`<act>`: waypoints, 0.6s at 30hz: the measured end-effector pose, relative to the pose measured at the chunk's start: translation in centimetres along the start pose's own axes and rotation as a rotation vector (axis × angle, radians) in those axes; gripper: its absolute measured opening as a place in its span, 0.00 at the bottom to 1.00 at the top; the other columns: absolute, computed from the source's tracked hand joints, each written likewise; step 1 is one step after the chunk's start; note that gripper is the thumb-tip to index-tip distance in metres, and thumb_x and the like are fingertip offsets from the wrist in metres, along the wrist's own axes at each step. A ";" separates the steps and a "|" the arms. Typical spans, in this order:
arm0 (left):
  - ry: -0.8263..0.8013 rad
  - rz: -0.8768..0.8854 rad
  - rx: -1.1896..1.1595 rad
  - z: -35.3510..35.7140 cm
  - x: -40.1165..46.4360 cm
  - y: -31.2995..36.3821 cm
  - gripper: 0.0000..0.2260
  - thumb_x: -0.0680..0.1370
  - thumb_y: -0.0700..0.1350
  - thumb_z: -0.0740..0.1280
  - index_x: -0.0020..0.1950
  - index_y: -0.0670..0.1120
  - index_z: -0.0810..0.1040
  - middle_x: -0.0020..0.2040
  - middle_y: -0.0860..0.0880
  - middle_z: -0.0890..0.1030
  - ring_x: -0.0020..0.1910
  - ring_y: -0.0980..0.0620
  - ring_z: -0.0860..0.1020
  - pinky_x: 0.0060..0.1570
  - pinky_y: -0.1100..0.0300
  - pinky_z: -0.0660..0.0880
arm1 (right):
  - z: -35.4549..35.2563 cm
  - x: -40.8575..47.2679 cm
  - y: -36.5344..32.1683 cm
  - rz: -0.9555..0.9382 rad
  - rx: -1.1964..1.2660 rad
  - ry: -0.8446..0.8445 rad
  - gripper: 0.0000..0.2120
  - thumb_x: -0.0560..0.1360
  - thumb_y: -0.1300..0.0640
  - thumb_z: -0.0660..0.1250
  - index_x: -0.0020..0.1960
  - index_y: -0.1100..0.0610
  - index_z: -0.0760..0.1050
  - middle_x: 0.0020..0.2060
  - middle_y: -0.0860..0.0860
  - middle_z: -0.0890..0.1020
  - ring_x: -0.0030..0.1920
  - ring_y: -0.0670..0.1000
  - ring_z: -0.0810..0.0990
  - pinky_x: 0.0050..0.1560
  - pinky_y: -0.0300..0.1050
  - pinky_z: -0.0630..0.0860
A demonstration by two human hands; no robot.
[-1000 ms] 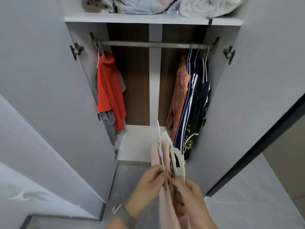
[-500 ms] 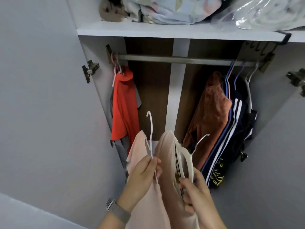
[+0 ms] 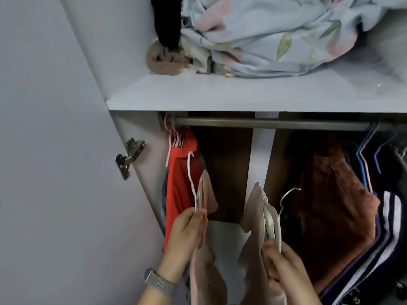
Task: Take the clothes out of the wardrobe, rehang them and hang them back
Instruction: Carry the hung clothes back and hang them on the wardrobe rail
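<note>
I stand close to the open wardrobe, under its metal rail (image 3: 275, 124). My left hand (image 3: 184, 234) grips a white hanger (image 3: 191, 172) carrying a pale pink garment (image 3: 204, 267), its hook pointing up near the red garment (image 3: 180, 183) at the rail's left end. My right hand (image 3: 284, 267) grips a second white hanger (image 3: 287, 197) with another pale pink garment (image 3: 253, 216), held below the rail's middle. Both hooks are below the rail and not on it.
A rust-brown garment (image 3: 334, 205) and dark striped clothes (image 3: 389, 216) hang at the right on blue and purple hangers. The shelf (image 3: 198, 95) above holds a floral blue bundle (image 3: 275, 36). The open left door with its hinge (image 3: 128, 157) stands close by.
Both hands have risen toward the rail and moved apart, separating the two pink garments. The view has tilted up and closer to the shelf.
</note>
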State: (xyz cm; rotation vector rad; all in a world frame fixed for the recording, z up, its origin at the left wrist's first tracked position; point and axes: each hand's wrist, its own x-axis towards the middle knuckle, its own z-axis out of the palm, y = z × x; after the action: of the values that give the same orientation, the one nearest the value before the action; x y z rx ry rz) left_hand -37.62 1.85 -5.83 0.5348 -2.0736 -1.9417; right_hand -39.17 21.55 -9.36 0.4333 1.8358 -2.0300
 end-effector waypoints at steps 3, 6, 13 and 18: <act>0.022 -0.011 0.000 -0.7 3.4 1.3 0.11 0.81 0.39 0.58 0.45 0.41 0.79 0.19 0.54 0.69 0.19 0.61 0.66 0.20 0.68 0.63 | 0.4 0.9 -1.2 -0.029 -0.039 -0.019 0.05 0.77 0.65 0.64 0.42 0.61 0.74 0.20 0.47 0.63 0.19 0.44 0.61 0.20 0.34 0.56; 0.003 0.030 0.026 -0.6 6.3 2.7 0.11 0.80 0.39 0.59 0.45 0.40 0.79 0.18 0.55 0.67 0.18 0.60 0.65 0.21 0.68 0.63 | 0.2 2.3 -2.5 -0.081 -0.041 0.005 0.06 0.77 0.65 0.64 0.41 0.59 0.73 0.23 0.49 0.62 0.22 0.45 0.60 0.21 0.35 0.56; -0.051 0.077 0.140 1.3 12.7 4.0 0.12 0.80 0.39 0.59 0.41 0.46 0.80 0.19 0.55 0.69 0.22 0.58 0.66 0.28 0.61 0.63 | 1.0 8.0 -6.1 -0.181 -0.048 0.046 0.09 0.77 0.61 0.63 0.39 0.58 0.69 0.30 0.54 0.63 0.26 0.48 0.61 0.27 0.41 0.58; -0.081 0.040 0.162 1.8 14.6 4.7 0.14 0.80 0.37 0.59 0.39 0.46 0.79 0.18 0.56 0.69 0.20 0.60 0.65 0.28 0.61 0.61 | 1.9 11.0 -7.5 -0.189 0.062 0.085 0.08 0.75 0.61 0.65 0.40 0.57 0.68 0.29 0.52 0.60 0.24 0.47 0.59 0.24 0.38 0.57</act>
State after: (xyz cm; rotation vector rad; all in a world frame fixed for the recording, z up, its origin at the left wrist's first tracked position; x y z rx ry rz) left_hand -52.00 -2.61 -2.24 0.4492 -2.2876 -1.8121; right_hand -52.35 19.61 -7.66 0.3817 1.9333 -2.2301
